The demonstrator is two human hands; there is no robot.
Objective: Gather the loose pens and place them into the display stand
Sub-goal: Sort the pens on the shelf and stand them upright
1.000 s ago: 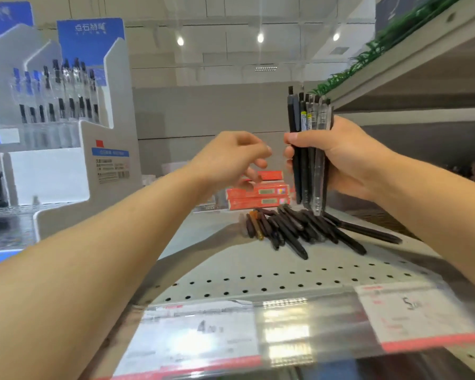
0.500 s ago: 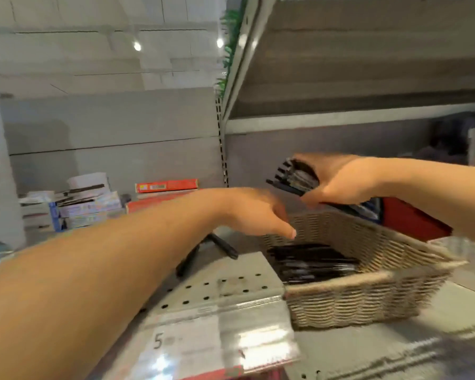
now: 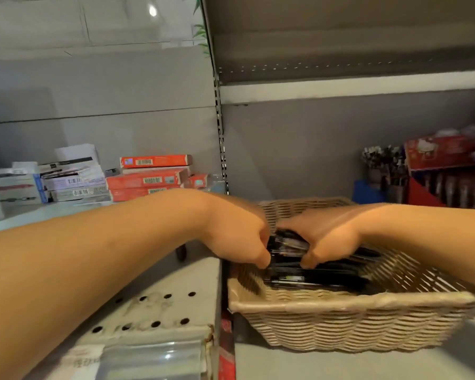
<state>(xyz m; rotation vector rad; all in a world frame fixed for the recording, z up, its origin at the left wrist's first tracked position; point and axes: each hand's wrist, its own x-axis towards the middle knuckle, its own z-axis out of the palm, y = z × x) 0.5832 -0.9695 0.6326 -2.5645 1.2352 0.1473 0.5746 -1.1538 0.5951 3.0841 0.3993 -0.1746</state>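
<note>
pens [image 3: 307, 278] in wicker basket [image 3: 340, 322]; my left hand [image 3: 236, 237] and right hand [image 3: 327, 237], knuckles up, both curled around the bundle.

We see a tan basket [image 3: 354, 322] with a woven, wavy rib pattern along its wall. Inside it lie black pens [image 3: 313, 278], some with clear barrels and small yellow marks. Left of the basket, the shelf [image 3: 159, 303] is pale grey, dotted with rows of dark round holes. Behind that, left of the basket, we see orange-red boxes [image 3: 148, 179] with white barcode labels. Right of the basket stands a red carton [image 3: 439, 154].
</note>
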